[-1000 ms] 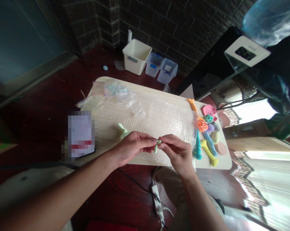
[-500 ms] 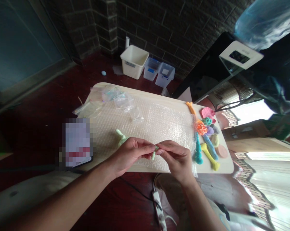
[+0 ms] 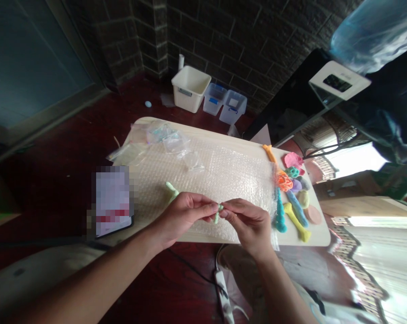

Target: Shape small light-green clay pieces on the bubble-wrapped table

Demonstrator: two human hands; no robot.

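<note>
Over the near part of the bubble wrap [image 3: 230,173], both hands meet at a small pale green piece of modelling clay [image 3: 216,218]. My left hand [image 3: 185,213] pinches it between thumb and fingers, and a short end hangs below the fingertips. From the other side, my right hand [image 3: 252,222] grips the same piece with thumb and forefinger. Most of it is covered by the fingers. Another pale green clay lump [image 3: 171,190], with a thin end pointing up, lies on the bubble wrap behind my left hand, which partly hides it.
Coloured clay shapes lie at the table's right end, among them a yellow bone [image 3: 298,222], a teal stick [image 3: 279,211] and an orange openwork piece [image 3: 284,181]. Clear plastic bags [image 3: 174,141] lie at the far left. A tablet-like screen [image 3: 113,195] stands at the left edge.
The whole scene has shifted slightly right and down in view. My hands stay closed on the pale green clay, with little visible movement of the fingers.
</note>
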